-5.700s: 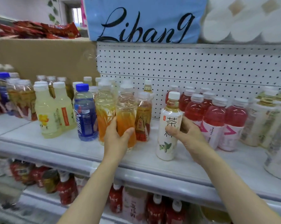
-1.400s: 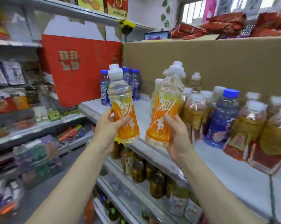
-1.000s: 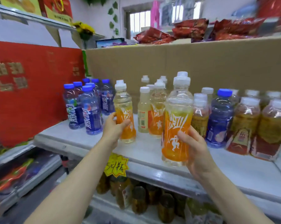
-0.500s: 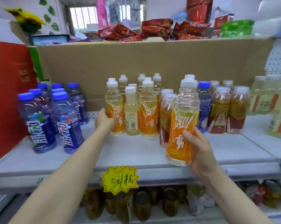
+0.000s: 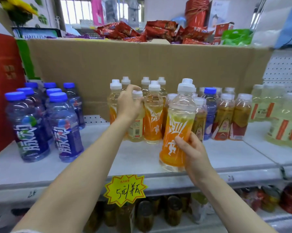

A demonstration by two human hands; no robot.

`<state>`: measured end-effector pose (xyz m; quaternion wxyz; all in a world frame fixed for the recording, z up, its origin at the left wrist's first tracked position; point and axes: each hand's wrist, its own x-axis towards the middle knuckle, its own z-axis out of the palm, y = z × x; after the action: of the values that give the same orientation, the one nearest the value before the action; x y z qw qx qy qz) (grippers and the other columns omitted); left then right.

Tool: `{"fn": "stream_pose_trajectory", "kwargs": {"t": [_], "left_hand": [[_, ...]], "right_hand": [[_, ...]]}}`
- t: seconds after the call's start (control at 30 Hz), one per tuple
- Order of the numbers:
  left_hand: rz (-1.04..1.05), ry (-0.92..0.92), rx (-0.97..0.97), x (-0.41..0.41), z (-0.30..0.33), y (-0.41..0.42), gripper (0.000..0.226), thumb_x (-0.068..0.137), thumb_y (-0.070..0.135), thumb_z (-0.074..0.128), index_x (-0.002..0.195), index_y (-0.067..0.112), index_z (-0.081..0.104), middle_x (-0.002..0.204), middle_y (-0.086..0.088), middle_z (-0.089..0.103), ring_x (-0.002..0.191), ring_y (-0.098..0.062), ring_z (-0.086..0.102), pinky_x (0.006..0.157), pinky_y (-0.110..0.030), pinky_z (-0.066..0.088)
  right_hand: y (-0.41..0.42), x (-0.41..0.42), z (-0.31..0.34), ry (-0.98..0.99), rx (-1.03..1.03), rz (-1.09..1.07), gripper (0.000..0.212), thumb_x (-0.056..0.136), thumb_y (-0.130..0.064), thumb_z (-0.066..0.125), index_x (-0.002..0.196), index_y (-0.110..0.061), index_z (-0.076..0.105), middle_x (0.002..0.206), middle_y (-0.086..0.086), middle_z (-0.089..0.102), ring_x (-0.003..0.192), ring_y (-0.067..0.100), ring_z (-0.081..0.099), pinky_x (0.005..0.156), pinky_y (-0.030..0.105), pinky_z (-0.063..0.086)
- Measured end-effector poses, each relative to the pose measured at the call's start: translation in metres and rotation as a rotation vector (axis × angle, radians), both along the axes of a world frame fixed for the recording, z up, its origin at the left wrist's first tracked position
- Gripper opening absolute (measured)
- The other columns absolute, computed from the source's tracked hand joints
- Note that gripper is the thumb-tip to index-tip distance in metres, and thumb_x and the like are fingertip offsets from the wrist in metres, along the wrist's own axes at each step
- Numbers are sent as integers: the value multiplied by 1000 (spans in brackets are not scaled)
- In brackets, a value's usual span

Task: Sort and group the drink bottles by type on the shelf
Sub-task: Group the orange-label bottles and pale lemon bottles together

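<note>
Since half a second back, my left hand (image 5: 129, 105) has left the orange-labelled bottle it stood on the shelf and risen to the pale yellow bottle (image 5: 136, 121) beside it; fingers now curl round that bottle's shoulder and cap. Right hand (image 5: 193, 153) unchanged: fingers wrapped round the lower body of the orange sports-drink bottle (image 5: 176, 130), held upright over the shelf's (image 5: 84, 165) front edge, base just at shelf level; I cannot tell whether it touches.

Layout: orange bottles (image 5: 152, 115) cluster mid-shelf against the cardboard backing (image 5: 141, 64), the pale yellow one wedged among them. Blue bottles (image 5: 64, 125) grouped at left. One stray blue-capped bottle (image 5: 210, 111) sits among the brown tea bottles (image 5: 232, 118) at right. More pale yellow bottles (image 5: 286, 121) far right.

Step, as I judge it: pull the yellow misfit out, slot the held orange bottle into its gap.

Risks: the yellow bottle stands tight between neighbours, so lifting it at an angle could topple the orange ones. The held bottle is gripped low, so it could tip. Both hands loaded leaves nothing to steady a falling bottle.
</note>
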<state>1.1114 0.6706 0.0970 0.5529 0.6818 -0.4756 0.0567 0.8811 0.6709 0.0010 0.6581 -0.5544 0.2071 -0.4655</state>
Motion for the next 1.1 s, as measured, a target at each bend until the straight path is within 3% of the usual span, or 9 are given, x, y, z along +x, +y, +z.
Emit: {"fn": "stream_pose_trajectory", "kwargs": {"t": [0.13,0.23,0.47,0.53,0.7,0.8,0.9,1.0,1.1], "left_hand": [[40,58,-151,7,-2,38,24,84,26,79,101,35,64,111,0,63,101,-20,59,85,-35,51],[36,126,-256,15,5,70,25,83,30,79,98,41,63,111,1,64,97,-13,63,86,-39,57],[58,146,-340,21,15,140,21,88,15,76,102,29,67,98,15,68,77,11,60,71,-13,51],[80,141,-335,23,11,151,22,88,16,77,101,30,67,98,16,68,78,11,60,70,-12,49],[111,144,-307,20,7,167,24,87,18,78,99,35,67,109,10,69,92,-1,64,80,-23,53],[73,172,-317,10,9,167,25,85,16,80,98,34,68,102,12,70,85,2,64,77,-24,55],[-32,228,-332,-9,15,152,24,84,12,81,99,27,70,92,11,70,76,3,63,71,-21,54],[-149,243,-320,-33,15,126,23,84,9,80,101,22,70,92,7,70,78,0,62,70,-20,52],[-218,135,-240,-44,7,100,30,85,21,81,113,23,69,103,13,68,95,-5,63,88,-31,56]], "right_hand": [[2,22,-8,91,-38,-28,72,67,-21,93,130,-16,56,119,7,74,106,21,73,83,34,60],[-1,48,-9,133,-62,-19,76,66,-19,92,132,-17,54,119,5,73,107,21,72,86,37,60],[-17,126,-2,191,-25,97,63,81,-12,85,135,-22,53,124,4,69,110,21,69,95,41,57],[-21,144,-1,248,-94,131,59,83,-18,84,135,-21,57,124,4,71,108,17,70,95,37,57],[-13,164,10,375,-264,195,68,90,-31,78,149,-14,49,142,5,62,126,16,61,110,43,49],[8,147,19,256,-348,59,75,91,-50,71,154,-22,42,152,-3,52,138,11,50,117,40,42],[33,121,26,162,-436,229,88,79,-60,75,154,-29,40,155,-8,47,141,4,44,115,31,40],[35,101,26,156,-496,203,81,76,-47,83,146,-29,46,139,-6,63,126,7,60,105,31,50],[20,73,24,145,-486,7,62,77,-35,87,130,-34,55,124,-6,70,114,6,66,99,31,53]]}}
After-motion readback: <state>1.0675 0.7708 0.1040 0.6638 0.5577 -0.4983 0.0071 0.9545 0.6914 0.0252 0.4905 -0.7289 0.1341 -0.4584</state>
